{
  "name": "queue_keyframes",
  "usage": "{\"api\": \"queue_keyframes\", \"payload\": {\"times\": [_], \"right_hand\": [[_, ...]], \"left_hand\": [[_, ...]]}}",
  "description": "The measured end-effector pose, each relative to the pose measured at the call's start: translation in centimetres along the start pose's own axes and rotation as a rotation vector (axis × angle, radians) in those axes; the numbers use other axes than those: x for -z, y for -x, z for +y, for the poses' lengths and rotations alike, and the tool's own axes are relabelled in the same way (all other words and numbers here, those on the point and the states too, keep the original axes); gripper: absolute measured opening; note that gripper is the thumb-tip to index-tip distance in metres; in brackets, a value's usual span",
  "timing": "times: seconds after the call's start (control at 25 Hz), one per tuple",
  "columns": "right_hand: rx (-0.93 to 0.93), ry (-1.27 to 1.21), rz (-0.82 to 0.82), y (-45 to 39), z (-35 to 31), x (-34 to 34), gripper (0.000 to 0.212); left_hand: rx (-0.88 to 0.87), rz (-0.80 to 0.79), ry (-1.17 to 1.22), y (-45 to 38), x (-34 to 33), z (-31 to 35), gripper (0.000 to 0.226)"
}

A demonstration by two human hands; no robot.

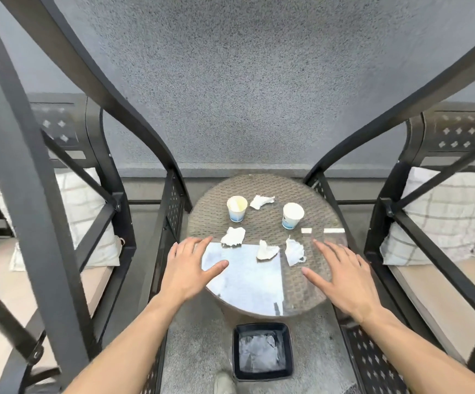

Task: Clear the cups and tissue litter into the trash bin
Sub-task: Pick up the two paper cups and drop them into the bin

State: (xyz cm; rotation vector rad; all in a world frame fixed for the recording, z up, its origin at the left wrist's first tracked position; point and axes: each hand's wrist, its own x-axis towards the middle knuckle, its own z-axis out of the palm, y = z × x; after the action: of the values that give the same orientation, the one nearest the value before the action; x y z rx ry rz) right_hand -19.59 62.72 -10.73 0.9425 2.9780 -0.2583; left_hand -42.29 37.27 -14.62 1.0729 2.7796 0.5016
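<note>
Cups [237,208] untouched; both grips spread wide, empty.

Two upright white paper cups, one at 11 o'clock [237,208] and one at 1 o'clock [292,215]; four crumpled tissue scraps [233,236] between; the black trash bin [262,351] at 6 o'clock holds tissue.

Hidden, cropped and unclear parts of the patio scene

Both forearms run off the bottom edge, and a shoe [224,383] beside the trash bin [262,327] is cut off there too. The bin's pale crumpled contents are too blurred to identify. A bright reflection on the glass tabletop [310,291] masks the weave beneath it. Print on the left cup [237,208] and right cup [292,215] is too small to read. The chairs [435,194] on both sides are cropped by the frame edges.
</note>
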Motion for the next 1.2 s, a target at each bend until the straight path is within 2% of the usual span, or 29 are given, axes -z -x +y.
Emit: {"api": "queue_keyframes", "payload": {"times": [0.48,0.6,0.76,1.0,1.2], "right_hand": [[0.057,-0.065,-0.052,-10.1,3.4,-1.6,0.075],[0.070,-0.071,-0.047,-13.4,4.3,-2.8,0.077],[0.073,-0.103,-0.114,-18.7,5.2,-5.2,0.081],[0.029,-0.084,-0.258,-25.2,5.4,-9.5,0.090],[0.058,-0.038,-0.297,-27.7,6.2,-12.8,0.087]], "left_hand": [[0.016,-0.012,-0.076,-7.6,-2.4,1.3,0.086],[0.036,-0.015,-0.081,-10.6,-3.6,2.1,0.079],[0.070,-0.059,-0.104,-15.8,-6.1,2.4,0.076],[0.226,-0.143,-0.116,-22.9,-10.4,1.6,0.082],[0.279,-0.235,-0.120,-27.0,-13.0,1.6,0.089]]}}
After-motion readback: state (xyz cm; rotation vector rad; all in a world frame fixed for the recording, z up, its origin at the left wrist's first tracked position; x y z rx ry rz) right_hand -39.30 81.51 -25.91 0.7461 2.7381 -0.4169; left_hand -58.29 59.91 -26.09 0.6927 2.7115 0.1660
